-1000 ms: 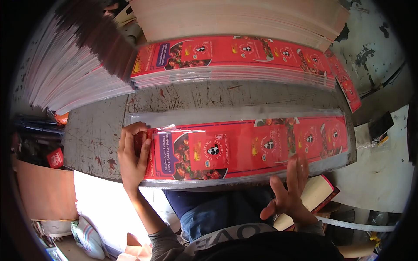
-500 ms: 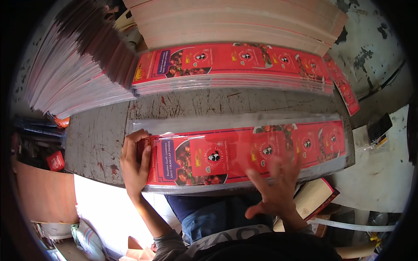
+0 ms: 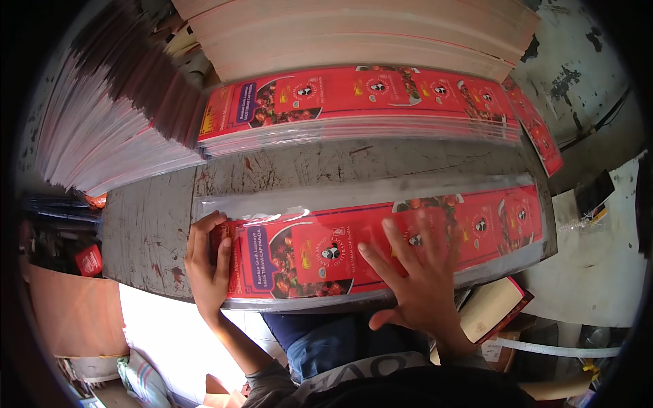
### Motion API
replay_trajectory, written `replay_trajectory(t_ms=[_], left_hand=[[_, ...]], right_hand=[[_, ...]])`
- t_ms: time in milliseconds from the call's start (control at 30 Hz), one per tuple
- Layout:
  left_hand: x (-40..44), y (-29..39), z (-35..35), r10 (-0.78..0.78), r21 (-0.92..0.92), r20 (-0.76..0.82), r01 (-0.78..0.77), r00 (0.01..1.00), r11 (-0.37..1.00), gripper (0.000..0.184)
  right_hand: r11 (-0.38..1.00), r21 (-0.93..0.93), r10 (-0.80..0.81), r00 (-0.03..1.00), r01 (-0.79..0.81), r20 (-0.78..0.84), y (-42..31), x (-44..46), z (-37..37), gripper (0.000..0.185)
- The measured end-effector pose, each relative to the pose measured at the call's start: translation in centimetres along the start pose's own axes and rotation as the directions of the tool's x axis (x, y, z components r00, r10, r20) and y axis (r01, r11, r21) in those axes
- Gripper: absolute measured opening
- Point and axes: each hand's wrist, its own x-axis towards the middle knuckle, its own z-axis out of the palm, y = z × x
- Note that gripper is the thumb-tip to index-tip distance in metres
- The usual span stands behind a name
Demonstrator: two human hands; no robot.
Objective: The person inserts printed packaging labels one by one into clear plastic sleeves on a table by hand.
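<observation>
A long red printed card strip (image 3: 375, 234) with panda logos and food pictures lies on the table in a clear plastic sleeve (image 3: 272, 204), whose see-through margin shows along its far side. Around the strip's left end curls my left hand (image 3: 209, 265), thumb and fingers closed on it. My right hand (image 3: 420, 289) is open, fingers spread, over the near right half of the strip; whether the palm presses on it I cannot tell.
Behind lies a stack of sleeved red strips (image 3: 340, 129), with a tall pale stack (image 3: 360, 34) beyond it. A high fanned pile (image 3: 122, 129) stands at the left. One loose strip (image 3: 541, 139) hangs at the right table edge. The scratched grey table (image 3: 286, 166) has a rounded left end.
My right hand has shifted left with its fingers still spread. My left hand stays at the strip's left end. The view has moved slightly.
</observation>
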Motion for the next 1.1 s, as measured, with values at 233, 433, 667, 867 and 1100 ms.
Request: replay_trajectory(t_ms=[233,433,667,867,1100], left_hand=[[0.0,0.3,-0.1,0.003,0.042,0.014,-0.004,1.0,0.999,0.027],[-0.2,-0.1,-0.1,-0.025,0.015,0.037,0.025,0.999,1.0,0.021],[0.1,0.3,0.1,0.001,0.117,0.005,-0.002,1.0,0.993,0.018],[0.0,0.1,0.1,-0.026,0.036,-0.006,0.027,1.0,0.999,0.014],[-0.4,-0.8,0.2,0.148,0.083,-0.171,-0.136,0.974,0.987,0.014]], right_hand=[[0.998,-0.035,-0.059,0.997,0.061,0.056,0.3,0.1,0.3,0.088],[0.998,0.019,0.066,0.986,-0.064,-0.154,1.4,-1.4,1.4,0.082],[0.996,-0.024,0.083,0.993,-0.085,-0.085,0.1,-0.9,1.4,0.074],[0.993,0.044,0.12,0.974,-0.114,-0.19,0.4,-2.0,1.7,0.079],[0.971,-0.102,0.131,0.837,-0.216,-0.532,4.2,-4.0,1.6,0.077]])
